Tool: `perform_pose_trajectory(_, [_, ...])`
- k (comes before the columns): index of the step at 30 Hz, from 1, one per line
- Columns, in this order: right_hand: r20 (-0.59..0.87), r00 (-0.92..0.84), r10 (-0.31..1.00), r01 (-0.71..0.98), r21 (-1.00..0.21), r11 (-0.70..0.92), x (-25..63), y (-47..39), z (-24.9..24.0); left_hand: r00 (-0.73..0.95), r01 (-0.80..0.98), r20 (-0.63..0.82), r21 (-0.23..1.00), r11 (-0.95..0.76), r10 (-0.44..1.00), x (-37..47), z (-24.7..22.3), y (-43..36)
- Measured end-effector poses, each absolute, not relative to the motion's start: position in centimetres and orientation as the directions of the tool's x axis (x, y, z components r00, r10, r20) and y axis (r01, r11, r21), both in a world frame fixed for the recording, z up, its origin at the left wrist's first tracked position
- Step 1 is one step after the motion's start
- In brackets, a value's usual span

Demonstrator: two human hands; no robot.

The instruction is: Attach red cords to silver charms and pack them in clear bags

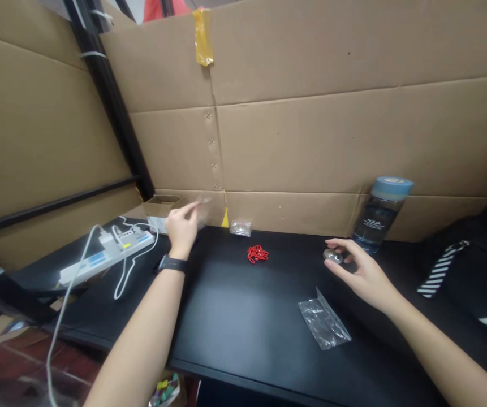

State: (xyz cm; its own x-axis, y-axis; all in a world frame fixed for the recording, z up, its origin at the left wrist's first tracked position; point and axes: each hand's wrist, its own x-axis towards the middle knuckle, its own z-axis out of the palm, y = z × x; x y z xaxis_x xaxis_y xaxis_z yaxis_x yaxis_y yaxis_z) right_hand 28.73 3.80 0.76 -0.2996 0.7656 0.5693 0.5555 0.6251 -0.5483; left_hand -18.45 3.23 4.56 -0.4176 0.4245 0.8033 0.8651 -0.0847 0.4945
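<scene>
My left hand (182,226), with a dark watch on its wrist, pinches a clear plastic bag (203,210) above the back left of the table. Motion blurs the bag. At the right, my right hand (364,275) grips a small round shiny metal piece (333,257) between thumb and fingers, low over the table; its exact kind is not clear. A heap of red cord (257,254) lies between my hands. Beyond it, against the cardboard, is a small clear packet (240,228) with something inside. Nearer to me, a flat clear plastic bag (324,322) rests on the black table (235,322).
Behind my right hand stands a water bottle (379,217) with a blue lid. A black bag (464,305) is at far right. On the left are a white power strip (107,257) with cables and an open cardboard box (160,204). Cardboard walls (311,141) enclose the table.
</scene>
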Motion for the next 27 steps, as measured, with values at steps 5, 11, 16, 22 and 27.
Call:
perform_pose_trajectory(5, [0.541,-0.348,0.766,0.576,-0.521,0.630,28.7,4.0,0.2,-0.540,0.825,0.669,0.540,0.164,0.511,-23.7,1.8,4.6])
perform_pose_trajectory(11, [0.530,-0.357,0.769,0.595,-0.506,0.624,28.8,4.3,-0.4,-0.514,0.825,0.474,0.500,0.262,0.715,-24.1,-0.5,5.5])
perform_pose_trajectory(16, [0.537,-0.341,0.771,0.594,-0.513,0.620,29.0,4.2,0.1,-0.438,0.825,0.439,0.543,0.156,0.785,-24.0,-0.2,5.5])
perform_pose_trajectory(22, [0.521,-0.363,0.772,0.677,-0.422,0.603,30.4,4.8,0.9,-0.390,0.902,0.732,0.424,0.075,0.559,-20.9,2.4,4.3])
perform_pose_trajectory(27, [0.323,-0.311,0.894,0.848,-0.330,0.415,33.0,6.1,0.0,-0.096,0.908,0.804,0.313,-0.280,0.587,-12.7,4.0,3.2])
